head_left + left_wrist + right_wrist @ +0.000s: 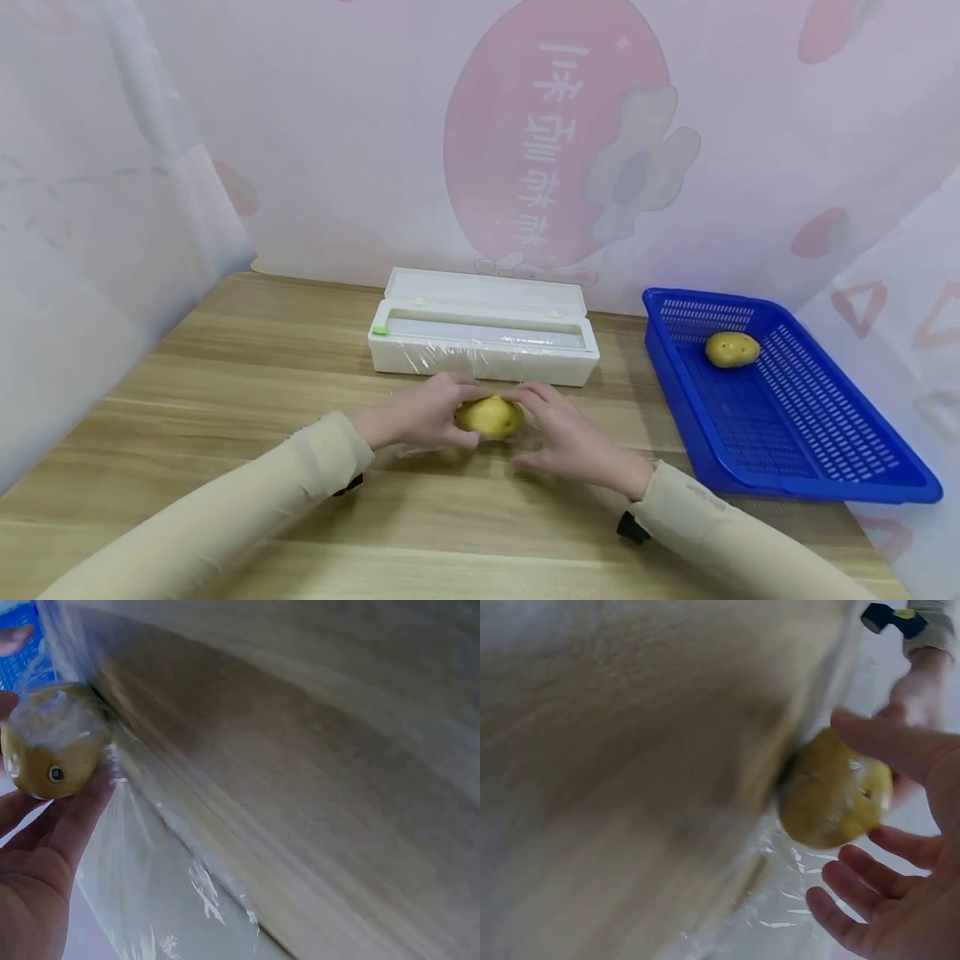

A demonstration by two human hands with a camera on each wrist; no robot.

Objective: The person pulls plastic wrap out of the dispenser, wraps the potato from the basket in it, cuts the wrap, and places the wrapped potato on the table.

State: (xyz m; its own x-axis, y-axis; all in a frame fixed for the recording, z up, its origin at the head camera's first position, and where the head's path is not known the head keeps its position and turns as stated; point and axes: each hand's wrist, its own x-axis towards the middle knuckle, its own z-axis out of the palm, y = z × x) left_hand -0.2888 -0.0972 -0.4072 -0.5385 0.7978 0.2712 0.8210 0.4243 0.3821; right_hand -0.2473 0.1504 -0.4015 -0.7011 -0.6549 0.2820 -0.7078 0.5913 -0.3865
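A yellow potato lies in front of the cling film box, with clear cling film over part of its surface. My left hand grips its left end, fingers along the far side and thumb on the near side. At the right end is my right hand, its fingers spread and loosely bent. The right thumb overlaps the potato's edge in the right wrist view, while the lower fingers stay apart below it. Film runs from the box front down toward the potato.
The white box stands at the back of the wooden table, lid raised, with a film roll inside and a green slider at its left. To the right, a blue plastic basket holds another potato. A patterned curtain hangs behind.
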